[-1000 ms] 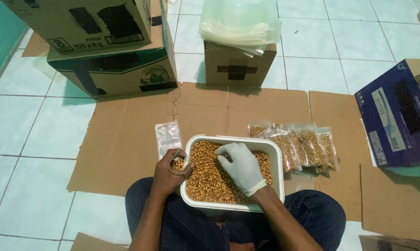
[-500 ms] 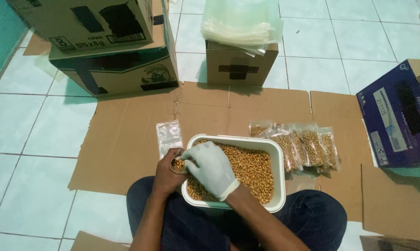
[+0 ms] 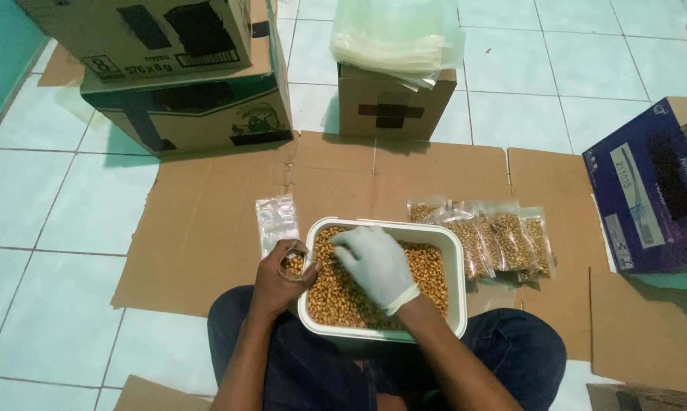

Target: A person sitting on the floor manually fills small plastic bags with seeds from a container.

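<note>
White tub (image 3: 455,251) of brown kernels (image 3: 427,266), 5 filled bags (image 3: 503,240) beside

My gloved right hand (image 3: 375,262) is covering part of the nuts in the white tub (image 3: 456,262), and its fingertips are sinking out of sight among them. My left hand (image 3: 279,278) is wrapping round a small clear bag (image 3: 293,262), hiding all but its mouth. The near tub wall is blocking my lap. The blue box (image 3: 648,190) is running off the right edge, the cardboard boxes (image 3: 161,68) off the top.
</note>
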